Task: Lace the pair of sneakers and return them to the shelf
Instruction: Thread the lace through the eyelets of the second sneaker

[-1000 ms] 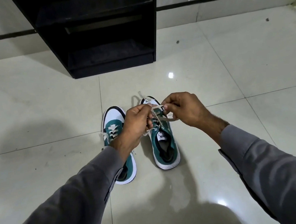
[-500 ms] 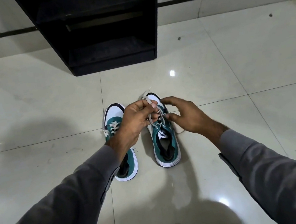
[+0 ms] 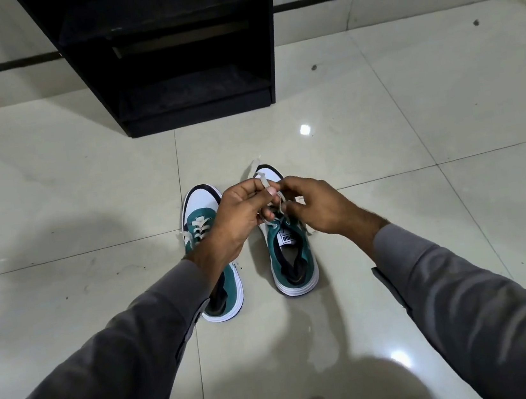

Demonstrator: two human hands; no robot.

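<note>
Tying lace (image 3: 264,182) on right sneaker (image 3: 290,252): left hand (image 3: 240,215), right hand (image 3: 318,207) both pinch it. Left sneaker (image 3: 208,240) laced. Shelf (image 3: 170,61) empty; shelving pending.

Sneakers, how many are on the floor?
2. The left sneaker sits on the floor partly under the left hand; the right sneaker is beside it, beneath both hands.

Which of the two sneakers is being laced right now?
The right-hand green-and-white sneaker: both hands hold its white lace; the left-hand sneaker lies untouched.
</note>
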